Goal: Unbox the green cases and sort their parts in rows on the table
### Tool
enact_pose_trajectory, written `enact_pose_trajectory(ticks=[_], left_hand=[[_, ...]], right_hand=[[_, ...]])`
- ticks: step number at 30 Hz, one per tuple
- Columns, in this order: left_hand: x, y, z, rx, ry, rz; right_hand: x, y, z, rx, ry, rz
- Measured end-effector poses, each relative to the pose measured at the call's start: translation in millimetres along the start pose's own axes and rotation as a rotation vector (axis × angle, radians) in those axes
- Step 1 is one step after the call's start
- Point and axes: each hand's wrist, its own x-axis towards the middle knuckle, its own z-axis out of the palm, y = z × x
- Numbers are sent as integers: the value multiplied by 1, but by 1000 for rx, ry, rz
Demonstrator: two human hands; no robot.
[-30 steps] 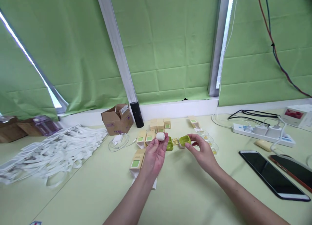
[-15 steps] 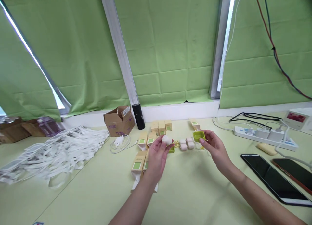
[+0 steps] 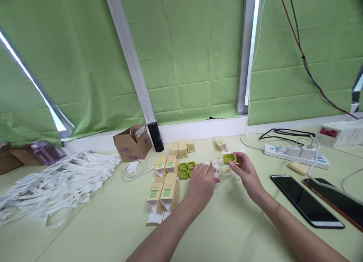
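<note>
In the head view my right hand [image 3: 246,172] pinches a small green square cup [image 3: 229,158] by its side, its hollow facing up. My left hand [image 3: 203,182] is turned palm down, fingers closed on a small whitish rounded piece [image 3: 216,174] that shows at the fingertips. Behind that hand, pale pinkish pieces [image 3: 213,162] are partly hidden. Clear plastic pieces [image 3: 227,169], one with a yellow mark, lie under and beside the green cup. Several more green square cups [image 3: 183,174] stand together left of my left hand, some of them partly covered by it.
Cardboard-coloured boxes with green labels [image 3: 166,192] stand left of the cups, with more behind. Further left are white straps [image 3: 85,179], an open carton [image 3: 132,144] and a black cylinder [image 3: 155,136]. At right lie a power strip [image 3: 297,156] and two phones [image 3: 306,201].
My left hand has moved right and turned palm down with the whitish piece, uncovering the green cups. My right hand still holds its green cup. The view has shifted slightly right.
</note>
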Motion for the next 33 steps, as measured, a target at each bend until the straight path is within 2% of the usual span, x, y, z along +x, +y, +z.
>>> enact_pose_trajectory(ticks=[4, 8, 19, 23, 27, 33], left_hand=[[10, 2, 24, 109, -36, 30], [15, 3, 38, 165, -44, 40], [14, 7, 47, 162, -52, 15], [12, 8, 38, 133, -52, -15], [6, 6, 15, 46, -24, -82], [-18, -11, -29, -290, 152, -142]], right_hand=[[3, 4, -3, -37, 14, -16], [3, 7, -4, -51, -2, -19], [-1, 5, -1, -78, -42, -24], [-2, 3, -1, -89, -51, -17], [-3, -3, 1, -28, -60, 3], [-15, -21, 17, 95, -216, 52]])
